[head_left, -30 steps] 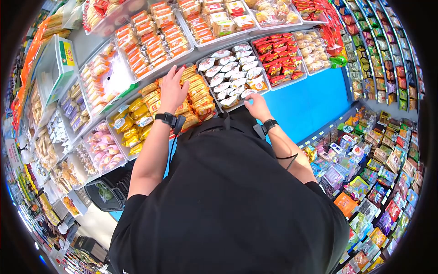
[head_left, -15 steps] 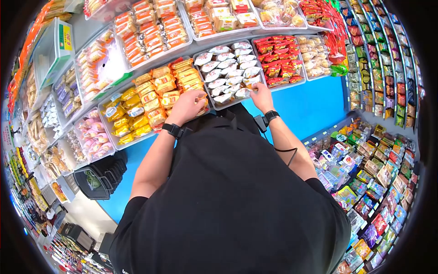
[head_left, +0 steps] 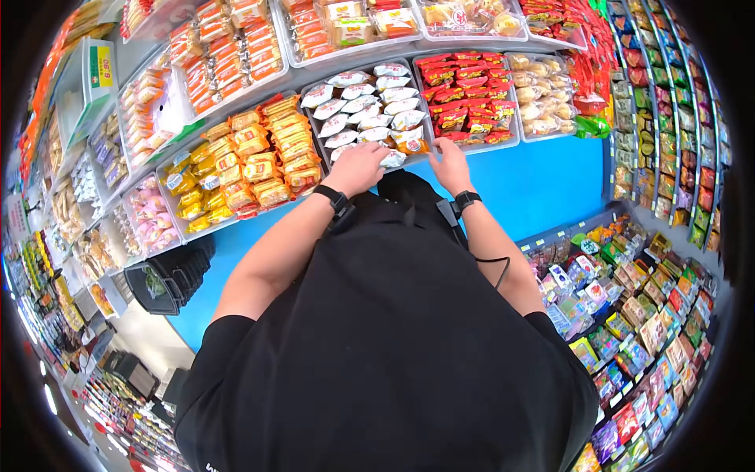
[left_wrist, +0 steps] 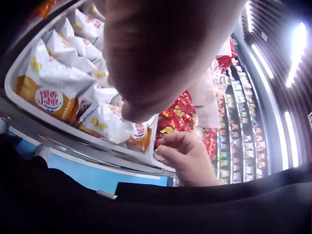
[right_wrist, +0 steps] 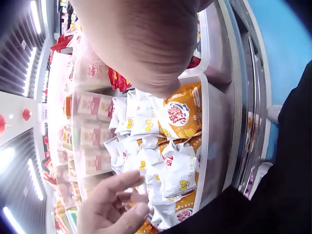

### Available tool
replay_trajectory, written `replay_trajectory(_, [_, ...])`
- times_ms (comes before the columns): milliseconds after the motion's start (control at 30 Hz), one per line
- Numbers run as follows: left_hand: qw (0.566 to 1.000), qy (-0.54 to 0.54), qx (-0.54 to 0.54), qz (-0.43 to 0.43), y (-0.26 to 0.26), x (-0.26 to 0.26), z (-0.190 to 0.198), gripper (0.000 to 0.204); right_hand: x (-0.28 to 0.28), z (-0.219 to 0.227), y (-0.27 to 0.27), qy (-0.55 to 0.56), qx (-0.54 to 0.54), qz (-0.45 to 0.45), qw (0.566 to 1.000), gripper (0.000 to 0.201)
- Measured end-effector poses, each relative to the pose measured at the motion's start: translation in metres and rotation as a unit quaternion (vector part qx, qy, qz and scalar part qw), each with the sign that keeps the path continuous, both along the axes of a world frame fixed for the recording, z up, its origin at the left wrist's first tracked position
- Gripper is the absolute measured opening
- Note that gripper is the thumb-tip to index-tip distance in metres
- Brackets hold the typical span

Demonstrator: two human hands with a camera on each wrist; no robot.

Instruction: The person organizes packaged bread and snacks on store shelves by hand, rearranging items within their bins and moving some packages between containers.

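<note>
My left hand (head_left: 358, 167) is over the near side of a bin of white-and-orange snack bags (head_left: 366, 110), its fingers reaching across the front bags. In the right wrist view, that left hand (right_wrist: 114, 204) has its thumb and forefinger apart beside the white bags (right_wrist: 151, 161). My right hand (head_left: 451, 167) is at the bin's near right corner, next to the bin of red packets (head_left: 472, 94). Seen from the left wrist, the right hand (left_wrist: 187, 158) has loosely curled fingers in front of the red packets (left_wrist: 178, 114), with nothing plainly held.
To the left is a bin of orange- and yellow-wrapped snacks (head_left: 255, 161). Pale round snacks (head_left: 543, 94) fill a bin on the right. More trays of packaged cakes (head_left: 228, 59) stand behind. Black baskets (head_left: 169, 275) are stacked at lower left, and hanging packets line the right-hand shelves (head_left: 668, 118).
My left hand has come down and right, from the orange-wrapped snacks to the white bags. My right hand has stayed near the white bags' near right corner, while the bins have shifted left in view.
</note>
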State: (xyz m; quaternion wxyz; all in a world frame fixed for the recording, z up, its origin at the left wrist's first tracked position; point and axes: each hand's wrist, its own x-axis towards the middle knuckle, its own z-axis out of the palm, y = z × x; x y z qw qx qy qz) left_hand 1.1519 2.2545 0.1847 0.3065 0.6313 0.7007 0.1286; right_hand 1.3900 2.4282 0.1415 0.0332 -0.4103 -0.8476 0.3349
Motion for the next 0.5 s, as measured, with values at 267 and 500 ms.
replay_trajectory(267, [0.989, 0.13, -0.015, 0.065, 0.023, 0.062, -0.041, 0.054, -0.038, -0.009, 0.029, 0.052, 0.027, 0.174, 0.983, 0.056])
replay_trajectory(500, [0.98, 0.156, 0.012, 0.122, 0.009, 0.071, -0.04, 0.05, -0.034, -0.011, 0.044, -0.001, -0.015, 0.242, 0.97, 0.037])
